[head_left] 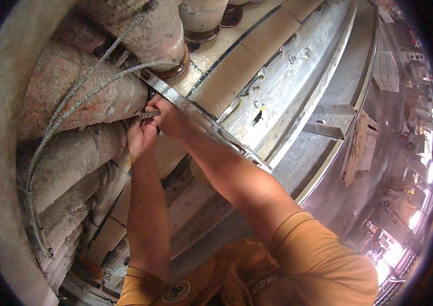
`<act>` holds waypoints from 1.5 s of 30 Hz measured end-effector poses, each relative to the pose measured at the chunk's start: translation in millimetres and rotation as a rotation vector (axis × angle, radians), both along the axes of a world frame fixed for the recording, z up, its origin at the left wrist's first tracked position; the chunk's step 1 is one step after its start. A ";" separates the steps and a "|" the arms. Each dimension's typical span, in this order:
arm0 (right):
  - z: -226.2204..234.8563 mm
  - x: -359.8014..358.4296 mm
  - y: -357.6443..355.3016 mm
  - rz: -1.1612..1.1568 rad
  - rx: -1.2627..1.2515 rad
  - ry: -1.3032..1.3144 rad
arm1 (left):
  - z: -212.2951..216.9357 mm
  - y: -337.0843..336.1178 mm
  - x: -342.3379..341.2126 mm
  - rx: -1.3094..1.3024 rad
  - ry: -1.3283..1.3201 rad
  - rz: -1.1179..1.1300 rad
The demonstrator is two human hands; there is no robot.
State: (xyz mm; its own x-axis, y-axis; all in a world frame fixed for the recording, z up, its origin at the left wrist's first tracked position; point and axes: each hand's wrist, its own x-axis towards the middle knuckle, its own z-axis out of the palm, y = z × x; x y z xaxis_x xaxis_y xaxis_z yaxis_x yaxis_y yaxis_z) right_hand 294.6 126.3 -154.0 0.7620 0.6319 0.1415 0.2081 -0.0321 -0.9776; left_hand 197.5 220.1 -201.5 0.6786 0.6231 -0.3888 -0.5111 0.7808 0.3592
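Note:
Both my arms reach forward to the end of a large, rough, grey-and-reddish cylinder [84, 89]. My left hand [141, 138] is closed, its fingertips around a short, flat metal piece [150, 115]. Just above and to the right, my right hand [164, 113] is closed close against the cylinder's end. Its fingertips are partly hidden, and what they grip I cannot make out. A long flat metal bar [196, 109] runs past the right hand, from the cylinders down over my right forearm. Its upper end lies beside another upright cylinder's base.
More crusted cylinders [79, 160] lie below on the left. Two strands of grey wire cable [68, 99] loop over them. Beige tiles [221, 84] and curved metal rails [323, 84] sweep to the upper right. Beyond the rim are a wooden pallet [359, 143] and the floor.

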 end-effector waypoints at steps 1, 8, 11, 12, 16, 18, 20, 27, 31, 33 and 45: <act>1.9 -0.9 1.9 -0.008 -0.013 0.039 | -1.1 1.9 -0.8 -0.019 -0.026 -0.005; 9.3 -2.2 2.1 -0.057 0.012 -0.017 | -3.3 2.4 -2.2 0.060 -0.044 -0.061; 5.3 -0.9 4.0 -0.035 0.079 -0.076 | -9.6 11.1 -9.6 -0.035 0.020 -0.114; 5.8 0.0 3.9 -0.017 0.074 -0.106 | -12.9 13.9 -12.4 -0.082 0.058 -0.118; 4.2 -0.8 1.8 0.031 -0.012 0.104 | 12.6 -5.5 7.3 0.057 0.008 0.040; 13.1 4.3 -1.4 0.024 -0.022 -0.042 | 20.6 -8.2 7.7 0.049 0.018 0.046; 19.6 5.1 -1.2 0.026 -0.004 -0.077 | 15.0 -3.5 5.7 -0.020 0.043 0.054; 16.1 5.6 1.1 0.007 0.034 -0.144 | -9.6 2.4 -2.1 0.116 -0.014 -0.038; 7.2 3.0 4.4 -0.058 -0.004 -0.223 | -1.9 6.7 -0.3 -0.089 -0.005 0.003; 14.0 -4.4 9.4 -0.068 0.064 0.010 | -8.4 4.7 0.1 0.019 -0.050 0.007; 32.9 -23.3 9.9 -0.215 -0.306 0.075 | 1.6 -0.3 -2.6 -0.065 0.006 0.015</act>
